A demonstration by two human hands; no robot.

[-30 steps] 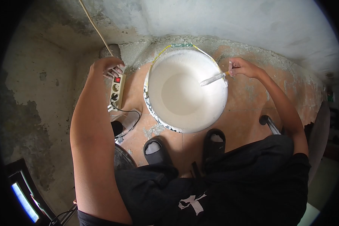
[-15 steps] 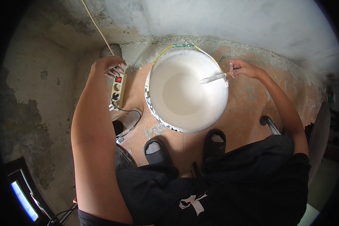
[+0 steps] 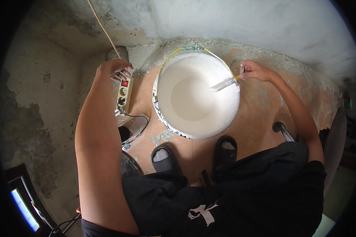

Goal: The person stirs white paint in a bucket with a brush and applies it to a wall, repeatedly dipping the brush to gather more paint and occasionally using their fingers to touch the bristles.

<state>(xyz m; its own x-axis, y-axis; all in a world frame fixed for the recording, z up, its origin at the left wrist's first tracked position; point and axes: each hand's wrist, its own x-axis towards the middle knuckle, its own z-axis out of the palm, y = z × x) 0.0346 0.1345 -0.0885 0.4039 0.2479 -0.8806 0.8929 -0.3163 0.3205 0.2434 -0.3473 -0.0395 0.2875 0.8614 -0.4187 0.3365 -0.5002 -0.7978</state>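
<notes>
A round bucket (image 3: 156,103) with a white-smeared rim stands on the floor, holding pale, creamy liquid (image 3: 190,98). My right hand (image 3: 253,72), closed round the handle of a white-coated brush (image 3: 224,84), is just beyond the bucket's right rim. The brush's coated end lies over the inner right side of the bucket. Above the power strip (image 3: 123,94) hangs my left hand (image 3: 116,70), its fingers curled loosely and apart, with nothing visible in them. The strip's red switch shows just below those fingers.
The bucket's handle (image 3: 192,48) with a green grip rests toward the wall (image 3: 241,19). A pale cable (image 3: 103,27) runs down toward the strip. Black sandals (image 3: 165,158) are on the tiled floor (image 3: 254,128) in front of the bucket. A metal leg (image 3: 284,132) stands at right.
The brush has turned slightly in my right hand, so a red tip of its handle now shows and its coated end looks wider. My left hand has hardly moved.
</notes>
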